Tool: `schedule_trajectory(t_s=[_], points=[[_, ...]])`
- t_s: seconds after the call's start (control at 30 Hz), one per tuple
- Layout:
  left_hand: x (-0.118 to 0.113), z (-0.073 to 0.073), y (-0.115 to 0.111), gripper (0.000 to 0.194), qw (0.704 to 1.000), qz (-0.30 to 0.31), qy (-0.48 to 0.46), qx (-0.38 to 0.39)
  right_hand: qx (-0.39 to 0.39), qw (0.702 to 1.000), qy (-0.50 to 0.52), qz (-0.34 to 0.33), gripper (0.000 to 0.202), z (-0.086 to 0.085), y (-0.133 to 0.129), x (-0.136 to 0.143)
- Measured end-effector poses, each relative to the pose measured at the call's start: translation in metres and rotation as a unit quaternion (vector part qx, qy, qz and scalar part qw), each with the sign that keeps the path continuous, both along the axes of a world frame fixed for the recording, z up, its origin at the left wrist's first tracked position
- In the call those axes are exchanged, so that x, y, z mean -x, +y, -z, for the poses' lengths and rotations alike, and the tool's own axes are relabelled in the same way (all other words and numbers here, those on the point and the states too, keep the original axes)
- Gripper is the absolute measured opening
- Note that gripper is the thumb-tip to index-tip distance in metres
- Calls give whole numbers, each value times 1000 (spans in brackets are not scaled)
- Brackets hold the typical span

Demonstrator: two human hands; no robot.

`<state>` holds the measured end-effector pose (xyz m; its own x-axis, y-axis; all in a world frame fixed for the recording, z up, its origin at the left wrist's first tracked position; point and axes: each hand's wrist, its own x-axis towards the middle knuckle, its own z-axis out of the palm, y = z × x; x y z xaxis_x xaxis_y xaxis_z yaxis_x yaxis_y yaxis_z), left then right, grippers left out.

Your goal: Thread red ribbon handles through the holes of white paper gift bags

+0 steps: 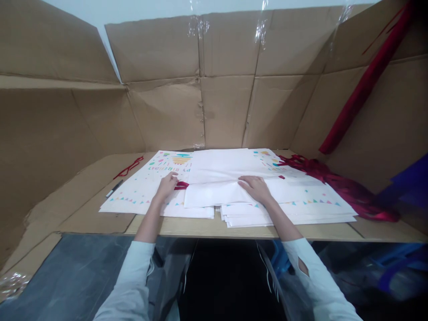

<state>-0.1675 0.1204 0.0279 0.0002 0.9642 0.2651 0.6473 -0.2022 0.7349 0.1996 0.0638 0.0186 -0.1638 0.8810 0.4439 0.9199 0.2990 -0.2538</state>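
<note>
A white folded sheet (214, 194) lies across two stacks of printed white sheets. The left stack (133, 187) shows coloured birthday lettering and small triangles; the right stack (317, 200) has a similar print. My left hand (166, 185) rests at the left end of the folded sheet, its fingers beside a short red ribbon loop (181, 185); whether it grips the ribbon is unclear. My right hand (256, 187) lies on the folded sheet with fingers spread, holding nothing. A small red piece (281, 177) shows to the right of that hand.
Red ribbons (351, 189) are heaped at the right, below a hanging red strip (368, 84). A marker (114, 189) and a thin red ribbon (129, 167) lie at the left. Cardboard walls (224, 111) enclose the table's back and sides.
</note>
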Motion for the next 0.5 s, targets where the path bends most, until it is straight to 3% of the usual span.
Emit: schedule_trajectory(t_s=[0.07, 0.17, 0.33, 0.5], points=[[5, 1, 0, 34, 996, 63, -2, 64, 1, 1000, 3, -1, 30, 0, 0, 0], [7, 4, 0, 46, 989, 138, 8, 60, 4, 1000, 4, -2, 30, -1, 0, 0], [4, 2, -5, 69, 978, 179, -89, 65, 0, 1000, 6, -8, 30, -1, 0, 0], [9, -13, -15, 80, 972, 171, -149, 59, -5, 1000, 20, -14, 29, -1, 0, -3]])
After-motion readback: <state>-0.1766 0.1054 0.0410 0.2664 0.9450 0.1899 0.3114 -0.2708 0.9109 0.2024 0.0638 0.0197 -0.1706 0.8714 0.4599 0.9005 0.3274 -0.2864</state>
